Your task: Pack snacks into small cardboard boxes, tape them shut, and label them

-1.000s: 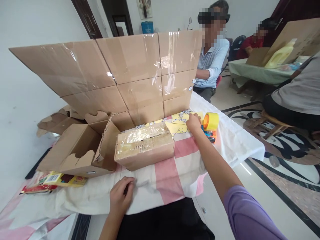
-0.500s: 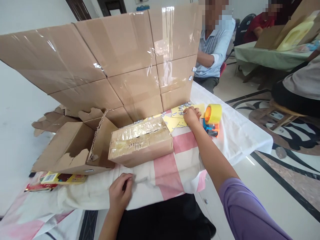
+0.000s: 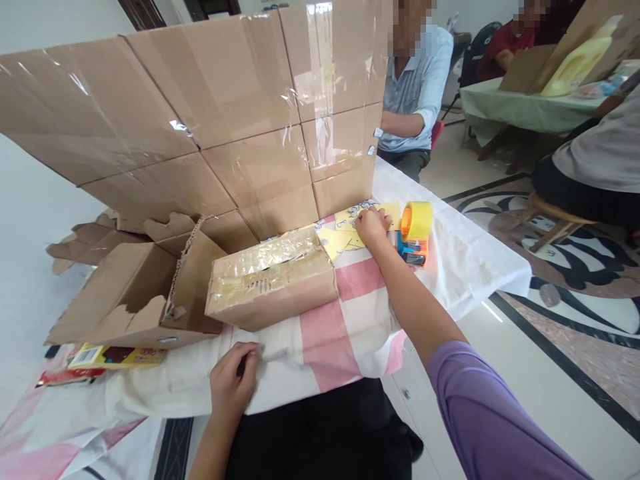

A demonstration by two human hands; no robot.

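Note:
My right hand (image 3: 373,225) lies on several yellow printed paper sheets (image 3: 345,239) at the foot of the cardboard screen. Its fingers are curled, and whatever they may hold is hidden under them. Just right of it, a roll of yellow tape (image 3: 417,221) sits on an orange and blue tape dispenser (image 3: 414,252). My left hand (image 3: 234,377) rests loosely curled at the table's front edge, with nothing visible in it. Between the hands and the screen is a closed, taped cardboard box (image 3: 275,293).
A tall cardboard screen (image 3: 250,100) stands across the back. At left are an open cardboard box (image 3: 125,293) and a yellow packet (image 3: 123,356). A checked cloth (image 3: 325,347) covers the table. A person in a light blue shirt (image 3: 417,87) sits beyond; others sit at right.
The view has swung slightly right, so everything sits a little further left in it. Both hands keep nearly the same place and pose against the table.

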